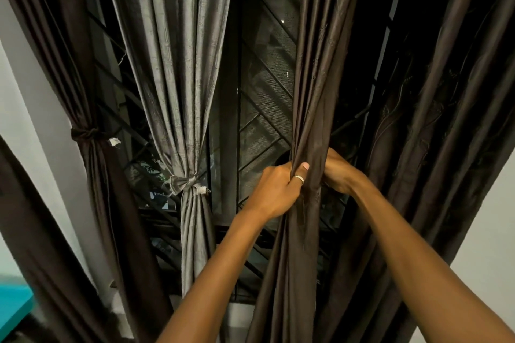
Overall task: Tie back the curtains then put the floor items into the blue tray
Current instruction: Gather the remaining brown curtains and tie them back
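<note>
Head view: a dark brown satin curtain panel (309,92) hangs right of centre with its long axis running from the top of the frame to the bottom, and it is gathered into a narrow bundle at the level of the hands. The bundle is gripped from its left side by the left hand (276,192), whose fingers are curled tightly into the folds, with a silver ring (298,179) seen on the digit laid across the front. The right hand (338,172) is curled round the opposite side, directly across the bundle; its fingertips are hidden behind the cloth. The panel thus lies between the two hands, and neither is noticeably nearer.

No tie band can be seen on this panel, so a wrap across the vertical axis is judged to be what comes next. A grey pleated curtain (178,64) and a dark brown curtain at the far left (55,50) are already knotted. A teal flat-edged object (14,306) sits at the lower left; whether it is the tray cannot be told. No floor items are in view.
</note>
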The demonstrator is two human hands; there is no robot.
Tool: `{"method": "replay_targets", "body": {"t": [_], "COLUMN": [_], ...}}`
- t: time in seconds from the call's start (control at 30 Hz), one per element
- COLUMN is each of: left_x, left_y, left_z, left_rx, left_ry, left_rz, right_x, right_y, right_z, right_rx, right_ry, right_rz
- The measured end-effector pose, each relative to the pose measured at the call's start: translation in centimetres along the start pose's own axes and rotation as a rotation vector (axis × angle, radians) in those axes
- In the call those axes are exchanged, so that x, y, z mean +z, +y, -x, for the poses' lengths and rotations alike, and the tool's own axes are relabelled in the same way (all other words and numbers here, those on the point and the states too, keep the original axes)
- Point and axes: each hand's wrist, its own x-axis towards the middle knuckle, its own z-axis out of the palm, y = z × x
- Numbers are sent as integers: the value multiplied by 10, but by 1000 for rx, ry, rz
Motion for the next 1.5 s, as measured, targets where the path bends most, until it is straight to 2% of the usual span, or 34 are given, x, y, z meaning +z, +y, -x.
{"method": "replay_targets", "body": {"t": [0.17, 0.37, 0.47, 0.6, 0.73, 0.9, 1.07, 1.13, 1.2, 1.37, 1.43, 1.5], "left_x": [-1, -11, -11, -11, -9, -9, 2, 7, 11, 14, 13, 11], "left_y": [-11, -16, -15, -18, -26, -25, -28, -27, -24, -17, -16, -16], "left_z": [-10, -21, -22, -22, -26, -23, -23, -24, -23, -19, -18, -17], "left_rx": [46, -36, -71, -84, -109, -39, 1, 8, 13, 4, -3, -21], "left_ry": [11, -175, -209, -166, -109, 43, 167, 192, 217, 270, 278, 281], "left_rz": [-169, 38, 160, 210, 140, 86, -10, -45, -74, -94, -101, -103], "right_x": [-3, -1, 1, 0, -2, -14, 7, 21, 36, 70, 79, 84], "right_y": [-3, -6, -10, -13, -14, -10, -17, -16, -18, -31, -32, -26], "right_z": [0, 9, 12, 12, 8, 10, 42, 53, 62, 81, 87, 91], "right_rx": [-25, -30, -44, -61, -52, -22, -42, 2, 55, 20, -56, -160], "right_ry": [0, -11, 1, 7, 17, 215, 405, 527, 615, 679, 656, 627], "right_rz": [-9, 1, 9, 93, 244, 746, 880, 840, 689, -37, -117, -20]}}
